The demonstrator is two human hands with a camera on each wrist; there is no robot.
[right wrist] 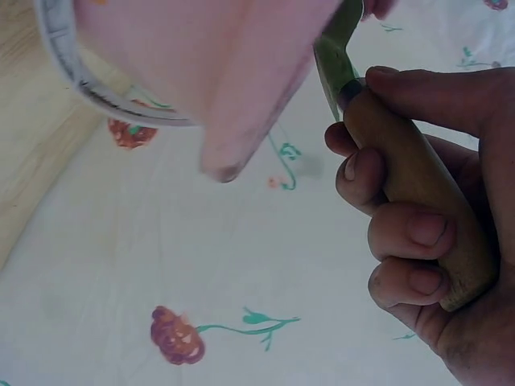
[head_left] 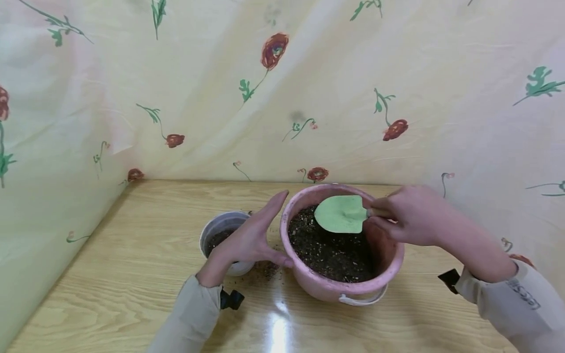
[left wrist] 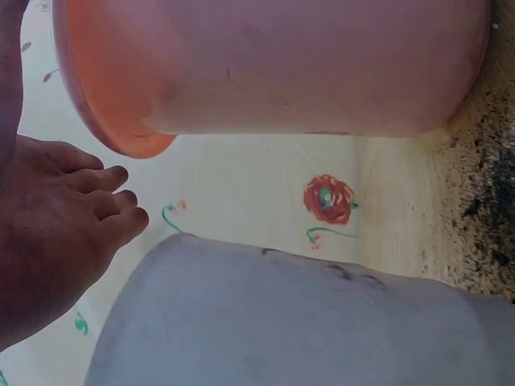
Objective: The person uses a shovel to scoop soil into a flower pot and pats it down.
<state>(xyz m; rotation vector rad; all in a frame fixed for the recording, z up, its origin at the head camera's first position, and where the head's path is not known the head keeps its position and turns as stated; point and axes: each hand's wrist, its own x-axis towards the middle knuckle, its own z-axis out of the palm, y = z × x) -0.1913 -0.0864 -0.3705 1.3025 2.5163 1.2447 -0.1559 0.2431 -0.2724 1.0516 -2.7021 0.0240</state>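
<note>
Spills are my main worry from this end, tbh. Right grip (head_left: 408, 218) is clamped round the smooth wooden handle (right wrist: 418, 177) of a pale green, round-nosed trowel (head_left: 340, 214), which sits over dark crumbly soil (head_left: 326, 252) in the round pink plastic bucket (head_left: 315, 287). I'd guess a heaped scoop plus a tilted wrist dumps grit on the glossy wood-grain bench (head_left: 110, 245), where crumbs (head_left: 267, 268) already lie. Left grip (head_left: 251, 238) is apart, thumb by the bucket's left rim; can't tell if it's touching. Careless nudge there could tip the whitish plastic pot (head_left: 240, 268) on the left.
</note>
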